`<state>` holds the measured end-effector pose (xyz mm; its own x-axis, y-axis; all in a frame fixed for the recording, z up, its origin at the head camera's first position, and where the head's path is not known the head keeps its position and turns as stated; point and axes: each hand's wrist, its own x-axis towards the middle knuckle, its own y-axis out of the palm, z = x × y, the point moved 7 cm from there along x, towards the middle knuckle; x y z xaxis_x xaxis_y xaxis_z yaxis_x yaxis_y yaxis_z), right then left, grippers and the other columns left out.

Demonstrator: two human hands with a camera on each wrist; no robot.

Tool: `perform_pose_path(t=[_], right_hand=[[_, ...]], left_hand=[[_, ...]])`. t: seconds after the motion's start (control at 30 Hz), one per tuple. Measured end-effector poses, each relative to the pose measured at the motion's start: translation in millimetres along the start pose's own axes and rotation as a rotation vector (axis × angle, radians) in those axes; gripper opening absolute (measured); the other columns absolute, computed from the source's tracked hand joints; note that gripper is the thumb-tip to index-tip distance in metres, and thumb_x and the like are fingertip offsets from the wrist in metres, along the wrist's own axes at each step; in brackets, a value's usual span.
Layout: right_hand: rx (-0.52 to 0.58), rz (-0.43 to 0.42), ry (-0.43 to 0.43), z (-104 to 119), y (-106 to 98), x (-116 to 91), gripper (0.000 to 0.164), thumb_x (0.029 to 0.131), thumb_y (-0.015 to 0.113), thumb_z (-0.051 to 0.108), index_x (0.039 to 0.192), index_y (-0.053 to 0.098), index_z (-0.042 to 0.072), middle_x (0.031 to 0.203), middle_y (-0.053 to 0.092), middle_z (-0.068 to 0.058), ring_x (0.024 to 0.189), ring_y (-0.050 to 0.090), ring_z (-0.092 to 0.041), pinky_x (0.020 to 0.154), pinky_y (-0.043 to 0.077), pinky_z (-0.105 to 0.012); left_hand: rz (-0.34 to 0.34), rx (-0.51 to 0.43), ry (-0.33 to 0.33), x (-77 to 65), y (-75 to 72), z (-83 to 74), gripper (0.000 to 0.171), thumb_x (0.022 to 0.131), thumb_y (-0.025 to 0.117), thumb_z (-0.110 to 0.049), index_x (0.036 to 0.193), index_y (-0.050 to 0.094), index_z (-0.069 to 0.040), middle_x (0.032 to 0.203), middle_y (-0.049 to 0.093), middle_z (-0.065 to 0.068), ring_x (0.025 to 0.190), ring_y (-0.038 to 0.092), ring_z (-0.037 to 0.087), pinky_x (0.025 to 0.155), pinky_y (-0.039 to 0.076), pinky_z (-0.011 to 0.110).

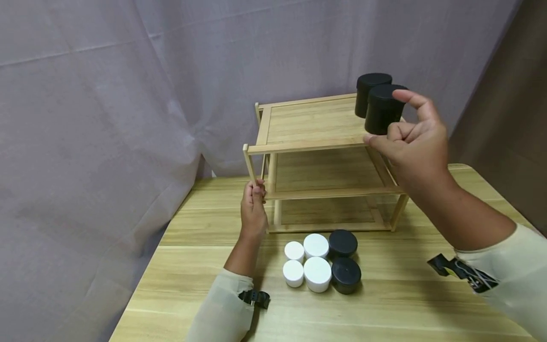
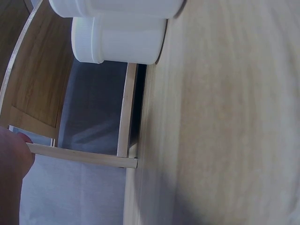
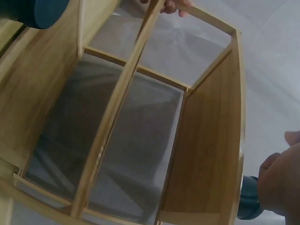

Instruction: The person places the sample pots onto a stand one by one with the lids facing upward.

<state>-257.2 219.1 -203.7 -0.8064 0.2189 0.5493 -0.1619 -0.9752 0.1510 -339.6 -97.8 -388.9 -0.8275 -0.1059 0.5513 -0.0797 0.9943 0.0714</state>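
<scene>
A wooden shelf rack stands on the table, its flat boards one above another. My left hand grips its left front post; the left wrist view shows only part of this hand at the edge. Two black lidded jars stand upright at the right of the top board, a rear jar and a front jar. Beside the front jar is my right hand, index finger and thumb spread apart, the other fingers bent. In the right wrist view, that jar partly shows beside the hand.
On the table before the rack stand several lidded jars in two rows: small white jars, larger white jars and black jars. A grey curtain hangs behind and to the left.
</scene>
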Motion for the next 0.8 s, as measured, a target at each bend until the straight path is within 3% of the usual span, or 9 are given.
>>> perform_pose_path(t=[0.13, 0.33, 0.43, 0.6, 0.8], right_hand=[[-0.122, 0.109, -0.076, -4.0, 9.9, -11.2, 0.070, 0.088, 0.078, -0.016, 0.147, 0.057, 0.015, 0.054, 0.035, 0.005, 0.045, 0.024, -0.014, 0.043, 0.019, -0.031], [-0.116, 0.286, -0.093, -15.4, 24.0, -24.3, 0.054, 0.094, 0.077, -0.012, 0.141, 0.066, 0.011, 0.055, 0.031, 0.002, 0.046, 0.019, -0.019, 0.043, 0.011, -0.039], [-0.139, 0.291, -0.101, -19.0, 23.8, -28.3, 0.046, 0.092, 0.077, -0.015, 0.133, 0.071, 0.007, 0.057, 0.031, 0.001, 0.048, 0.021, -0.020, 0.044, 0.015, -0.037], [-0.217, 0.269, -0.115, -23.5, 18.4, -31.5, 0.036, 0.091, 0.079, -0.015, 0.119, 0.078, 0.009, 0.059, 0.033, 0.003, 0.049, 0.023, -0.019, 0.045, 0.020, -0.035], [-0.253, 0.369, -0.053, -34.3, 11.5, -40.1, 0.030, 0.099, 0.074, -0.008, 0.114, 0.080, 0.017, 0.060, 0.036, 0.003, 0.048, 0.024, -0.020, 0.044, 0.023, -0.036]], left_hand=[[0.008, 0.005, -0.004, 0.8, -0.3, 0.3, 0.084, 0.102, 0.039, -0.063, 0.131, 0.052, 0.015, 0.096, 0.048, -0.004, 0.093, 0.049, 0.011, 0.084, 0.040, 0.024], [0.006, 0.025, -0.003, 0.8, -4.3, -0.3, 0.083, 0.103, 0.037, -0.063, 0.132, 0.052, 0.014, 0.097, 0.047, -0.003, 0.093, 0.049, 0.012, 0.084, 0.040, 0.025], [0.007, 0.009, 0.001, 0.4, -3.9, 0.1, 0.084, 0.103, 0.038, -0.063, 0.131, 0.052, 0.015, 0.096, 0.048, -0.003, 0.092, 0.048, 0.012, 0.083, 0.040, 0.024], [0.005, -0.017, 0.009, 0.6, -1.3, 0.2, 0.083, 0.103, 0.038, -0.061, 0.131, 0.052, 0.016, 0.095, 0.048, -0.005, 0.091, 0.047, 0.011, 0.083, 0.039, 0.024], [0.004, -0.017, 0.019, -0.8, 0.4, -1.2, 0.082, 0.105, 0.039, -0.060, 0.130, 0.051, 0.017, 0.094, 0.048, -0.003, 0.091, 0.048, 0.011, 0.082, 0.040, 0.024]])
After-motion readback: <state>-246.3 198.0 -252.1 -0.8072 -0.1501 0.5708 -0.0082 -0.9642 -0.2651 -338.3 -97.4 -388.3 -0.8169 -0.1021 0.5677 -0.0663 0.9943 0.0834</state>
